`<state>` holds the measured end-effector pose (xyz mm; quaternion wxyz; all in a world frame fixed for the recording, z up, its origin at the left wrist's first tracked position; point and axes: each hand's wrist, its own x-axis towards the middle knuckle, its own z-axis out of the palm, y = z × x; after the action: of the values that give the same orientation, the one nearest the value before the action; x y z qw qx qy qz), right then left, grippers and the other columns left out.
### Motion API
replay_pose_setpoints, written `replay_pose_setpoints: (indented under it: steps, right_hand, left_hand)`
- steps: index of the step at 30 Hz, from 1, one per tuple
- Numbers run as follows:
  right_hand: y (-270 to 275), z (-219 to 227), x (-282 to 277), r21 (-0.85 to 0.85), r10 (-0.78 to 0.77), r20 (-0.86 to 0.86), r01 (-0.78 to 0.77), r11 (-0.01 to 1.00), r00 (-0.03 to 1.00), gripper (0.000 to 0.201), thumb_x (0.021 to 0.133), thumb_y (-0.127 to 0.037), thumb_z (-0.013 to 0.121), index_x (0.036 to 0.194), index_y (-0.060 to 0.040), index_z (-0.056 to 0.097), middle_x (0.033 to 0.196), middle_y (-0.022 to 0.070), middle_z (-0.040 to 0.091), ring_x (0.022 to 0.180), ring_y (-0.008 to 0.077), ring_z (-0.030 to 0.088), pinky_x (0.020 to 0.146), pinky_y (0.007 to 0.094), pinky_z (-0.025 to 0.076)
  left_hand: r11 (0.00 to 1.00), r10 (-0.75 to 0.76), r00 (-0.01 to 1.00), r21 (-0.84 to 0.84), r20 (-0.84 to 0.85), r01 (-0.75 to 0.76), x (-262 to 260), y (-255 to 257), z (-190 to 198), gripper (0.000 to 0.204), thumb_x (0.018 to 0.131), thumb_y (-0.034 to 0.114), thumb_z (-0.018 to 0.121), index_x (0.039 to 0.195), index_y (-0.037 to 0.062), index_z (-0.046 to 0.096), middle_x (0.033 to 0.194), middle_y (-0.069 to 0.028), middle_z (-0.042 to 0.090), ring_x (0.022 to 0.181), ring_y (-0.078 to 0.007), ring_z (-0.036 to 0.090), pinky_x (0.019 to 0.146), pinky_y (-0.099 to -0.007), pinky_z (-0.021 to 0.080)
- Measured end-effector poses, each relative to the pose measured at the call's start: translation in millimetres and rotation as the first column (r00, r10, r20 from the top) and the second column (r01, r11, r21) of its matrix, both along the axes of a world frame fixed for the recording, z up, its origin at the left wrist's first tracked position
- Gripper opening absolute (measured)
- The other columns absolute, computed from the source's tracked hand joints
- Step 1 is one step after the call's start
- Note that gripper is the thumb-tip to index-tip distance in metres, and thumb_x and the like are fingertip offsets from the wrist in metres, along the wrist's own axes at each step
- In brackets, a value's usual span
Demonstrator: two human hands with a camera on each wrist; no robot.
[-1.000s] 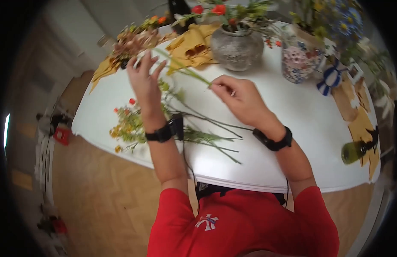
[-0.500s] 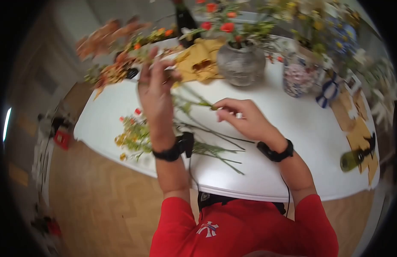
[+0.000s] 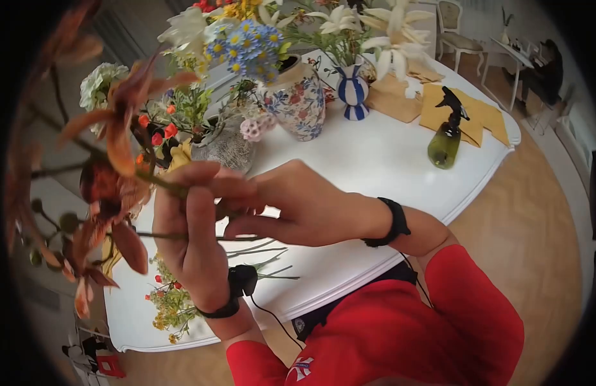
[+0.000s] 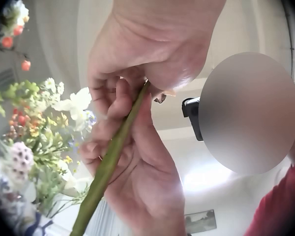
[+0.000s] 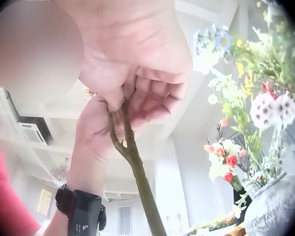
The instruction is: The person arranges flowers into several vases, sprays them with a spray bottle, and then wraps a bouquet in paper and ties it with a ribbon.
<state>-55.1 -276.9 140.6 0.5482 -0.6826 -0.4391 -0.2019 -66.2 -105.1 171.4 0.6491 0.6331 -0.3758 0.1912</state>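
Note:
A spray of brown-orange flowers (image 3: 121, 128), orchid-like with round green buds, fills the left of the head view close to the camera. My left hand (image 3: 198, 238) holds its stem just below the blooms, thumb and fingers bent around it. Right beside it, my right hand (image 3: 298, 206) pinches the same stem, and the fingers of both hands overlap. In the right wrist view the thick green stem (image 5: 143, 189) forks into two branches under the fingers. Below the hands, cut stems with small yellow and red flowers (image 3: 172, 305) lie on the white table (image 3: 362, 167).
Behind the hands stand a grey textured vase (image 3: 227, 145), a floral-patterned vase (image 3: 295, 103) and a blue-striped vase (image 3: 354, 93), all with flowers. A green spray bottle (image 3: 444, 145) stands right, by yellow cloths (image 3: 491, 119). A person (image 3: 547, 74) sits far off at another table.
The head view has swung to the right. The flower spray has come up close to the camera, and my left hand, earlier apart from the right, now meets it at the stem.

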Motion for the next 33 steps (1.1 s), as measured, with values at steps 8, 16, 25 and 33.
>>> replay_pose_setpoints:
  steps: [8,16,25,33]
  right_hand:
    - [-93.3,11.6,-38.5,0.317,-0.304,-0.086,0.315,0.895,0.949,0.015,0.098,-0.01,0.072,0.109,-0.0004,0.073,0.094,0.0062,0.078,0.081,0.0107,0.073,0.071,0.0255,0.057]
    - [-223.8,64.1,-65.6,0.42,-0.62,0.018,0.556,0.717,0.785,0.025,0.103,-0.023,0.067,0.115,-0.0016,0.068,0.097,0.0086,0.075,0.086,0.0165,0.074,0.075,0.0298,0.061]
    - [-335.5,105.6,13.4,0.513,-0.885,0.061,0.746,0.425,0.462,0.025,0.104,-0.026,0.066,0.108,-0.0014,0.067,0.089,0.0033,0.072,0.079,0.01,0.068,0.07,0.0252,0.055]
    - [-383.3,72.1,129.7,0.498,-0.788,0.019,0.677,0.541,0.616,0.03,0.104,-0.028,0.065,0.11,0.0015,0.069,0.101,0.0071,0.075,0.091,0.0132,0.074,0.079,0.0263,0.062]
  left_hand:
    - [0.997,0.028,0.992,0.061,0.121,-0.036,4.7,-48.3,6.9,0.1,0.081,0.056,0.083,0.151,-0.0033,0.044,0.136,-0.0207,0.063,0.127,-0.0259,0.06,0.105,-0.0369,0.043]
    - [0.99,0.09,0.993,0.103,0.077,-0.098,22.3,-11.9,-20.3,0.054,0.092,0.021,0.075,0.138,-0.0017,0.059,0.129,-0.0153,0.065,0.121,-0.0226,0.061,0.103,-0.0359,0.046]
    - [0.972,0.144,0.987,0.179,0.069,-0.155,36.8,24.5,-45.3,0.032,0.099,0.009,0.065,0.128,-0.0047,0.064,0.121,-0.0131,0.069,0.112,-0.0192,0.064,0.103,-0.0331,0.048]
    - [0.958,0.23,0.973,0.169,0.022,-0.23,44.2,39.0,-55.6,0.03,0.093,0.009,0.073,0.12,-0.0029,0.068,0.11,-0.011,0.071,0.1,-0.0187,0.066,0.094,-0.0332,0.051]
